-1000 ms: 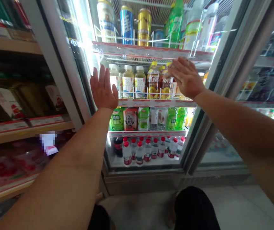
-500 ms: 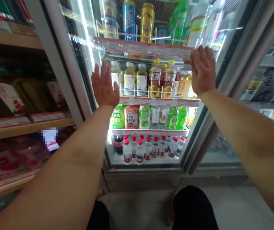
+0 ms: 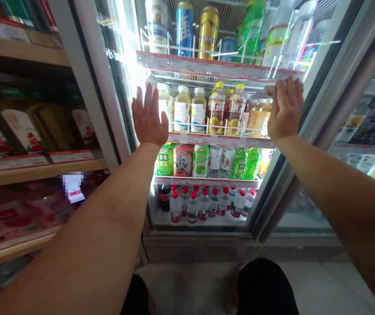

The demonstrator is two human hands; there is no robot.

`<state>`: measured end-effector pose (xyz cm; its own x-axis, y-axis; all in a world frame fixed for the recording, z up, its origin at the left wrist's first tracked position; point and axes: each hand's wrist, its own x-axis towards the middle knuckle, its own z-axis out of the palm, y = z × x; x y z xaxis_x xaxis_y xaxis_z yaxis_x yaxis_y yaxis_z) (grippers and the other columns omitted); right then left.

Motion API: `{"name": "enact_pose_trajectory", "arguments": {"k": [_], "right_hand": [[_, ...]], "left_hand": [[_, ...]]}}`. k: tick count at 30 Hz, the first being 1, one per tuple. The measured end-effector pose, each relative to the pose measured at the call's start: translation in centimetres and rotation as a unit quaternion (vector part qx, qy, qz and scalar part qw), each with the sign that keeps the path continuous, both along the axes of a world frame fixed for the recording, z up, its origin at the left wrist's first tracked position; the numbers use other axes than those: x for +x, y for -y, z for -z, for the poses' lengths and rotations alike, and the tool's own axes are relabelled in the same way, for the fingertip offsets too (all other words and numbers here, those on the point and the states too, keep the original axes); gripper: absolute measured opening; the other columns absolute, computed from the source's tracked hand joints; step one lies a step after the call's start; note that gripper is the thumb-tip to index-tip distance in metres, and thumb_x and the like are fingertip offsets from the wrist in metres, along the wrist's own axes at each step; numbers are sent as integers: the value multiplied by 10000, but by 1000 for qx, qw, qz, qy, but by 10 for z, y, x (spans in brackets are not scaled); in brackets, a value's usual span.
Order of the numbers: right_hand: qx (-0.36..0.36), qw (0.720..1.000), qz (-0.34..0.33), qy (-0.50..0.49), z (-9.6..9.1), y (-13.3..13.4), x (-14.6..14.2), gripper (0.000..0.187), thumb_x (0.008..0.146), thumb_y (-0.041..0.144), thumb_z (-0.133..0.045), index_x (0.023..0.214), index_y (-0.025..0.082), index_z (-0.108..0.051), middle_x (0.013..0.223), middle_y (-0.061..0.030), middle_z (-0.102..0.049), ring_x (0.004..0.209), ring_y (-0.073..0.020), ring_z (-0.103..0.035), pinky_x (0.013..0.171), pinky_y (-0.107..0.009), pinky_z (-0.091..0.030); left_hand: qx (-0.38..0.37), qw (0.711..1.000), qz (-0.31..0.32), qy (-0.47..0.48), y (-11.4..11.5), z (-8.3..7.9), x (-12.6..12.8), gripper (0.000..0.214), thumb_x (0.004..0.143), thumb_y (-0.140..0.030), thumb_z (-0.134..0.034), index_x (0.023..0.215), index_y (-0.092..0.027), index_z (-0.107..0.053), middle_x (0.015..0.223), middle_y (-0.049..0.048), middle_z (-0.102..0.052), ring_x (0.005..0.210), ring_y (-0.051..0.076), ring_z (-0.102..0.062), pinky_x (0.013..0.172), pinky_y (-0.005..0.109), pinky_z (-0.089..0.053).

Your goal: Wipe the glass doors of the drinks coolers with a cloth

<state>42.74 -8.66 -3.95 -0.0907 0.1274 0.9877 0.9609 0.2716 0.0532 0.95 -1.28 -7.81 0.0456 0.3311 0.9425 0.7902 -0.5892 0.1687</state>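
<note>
I face a lit drinks fridge (image 3: 194,247) with a glass front. My left hand (image 3: 150,118) is raised flat with its fingers stretched up, at the left side of the glass, in front of pale tea bottles (image 3: 182,109). My right hand (image 3: 286,109) is also flat and open, fingers up, at the right edge of the glass beside the door frame (image 3: 308,109). Neither hand holds anything. Amber tea bottles (image 3: 218,109) stand on the shelf between my hands.
Tall cans (image 3: 184,26) fill the top shelf, green bottles (image 3: 246,162) a lower one, and red-capped water bottles (image 3: 203,203) the bottom. Wooden shelves (image 3: 36,170) with packaged goods stand at the left. A second glass door (image 3: 364,122) is at the right. My knees (image 3: 266,284) are near the floor.
My right hand has slid from the middle of the glass to its right edge. My left hand has stayed nearly where it was.
</note>
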Motion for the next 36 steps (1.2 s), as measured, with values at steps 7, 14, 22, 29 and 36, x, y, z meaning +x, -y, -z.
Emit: {"name": "enact_pose_trajectory", "arguments": {"k": [7, 14, 22, 29, 36], "right_hand": [[-51, 999, -2, 14, 4, 14, 9, 553, 1135, 526, -333, 1573, 285, -568, 1721, -2, -400, 1642, -335, -248, 1360, -608, -153], [15, 995, 46, -83, 56, 12, 24, 595, 1117, 580, -213, 1666, 460, -407, 1760, 134, -271, 1647, -371, -237, 1350, -624, -196], [29, 989, 34, -138, -5, 0, 43, 623, 1124, 503, -271, 1638, 233, -498, 1750, -38, -337, 1638, -378, -239, 1365, -588, -136], [1, 996, 35, -76, 71, 14, 6, 557, 1128, 490, -290, 1634, 372, -491, 1743, 39, -347, 1638, -355, -276, 1356, -617, -209], [7, 995, 45, -93, 11, 5, 4, 622, 1122, 407, -283, 1657, 139, -451, 1736, -124, -355, 1653, -340, -230, 1363, -592, -165]], "left_hand": [[-23, 1000, 1, -3, 2, -1, 1, 819, 1036, -584, -295, 1705, -113, -261, 1813, -40, -125, 1668, 126, 126, 1399, 434, 91], [-25, 1000, 0, -2, 4, -1, 3, 869, 1023, -641, -241, 1697, -94, -280, 1810, -7, -162, 1667, 129, 113, 1388, 386, 92], [-16, 1000, -6, -1, 3, -1, 2, 838, 1032, -606, -272, 1704, -107, -292, 1811, -15, -162, 1676, 158, 90, 1393, 398, 83], [-9, 1000, 2, -1, 3, 0, 1, 792, 1054, -570, -302, 1698, -109, -291, 1808, -25, -156, 1673, 131, 91, 1396, 414, 76], [-25, 1000, 4, 14, 3, -1, 3, 854, 1008, -650, -246, 1699, -150, -290, 1801, -77, -156, 1648, 77, 147, 1383, 359, 108]]}}
